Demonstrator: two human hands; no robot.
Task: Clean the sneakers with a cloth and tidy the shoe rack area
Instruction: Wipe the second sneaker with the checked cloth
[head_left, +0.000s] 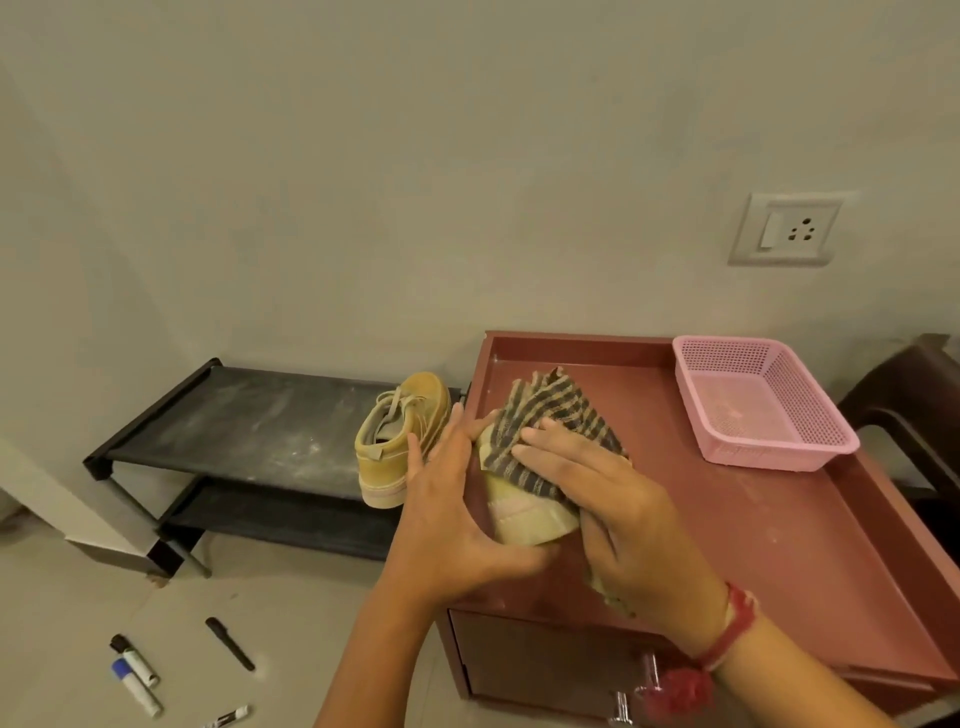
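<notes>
One tan sneaker (524, 514) lies on the red-brown cabinet top (727, 519), mostly covered by a striped dark-and-beige cloth (550, 415). My left hand (452, 509) grips the sneaker's left side, its thumb curled round the near end. My right hand (608, 493) presses the cloth onto the sneaker with fingers spread flat. The second tan sneaker (397, 436) stands on the right end of the black shoe rack's (244, 415) dusty top shelf, just left of my left hand.
A pink mesh basket (758, 400) sits at the cabinet's back right. Several markers (137, 675) and a black pen (228, 643) lie on the floor at lower left. A dark chair (914, 395) stands at the right edge. A wall socket (787, 228) is above.
</notes>
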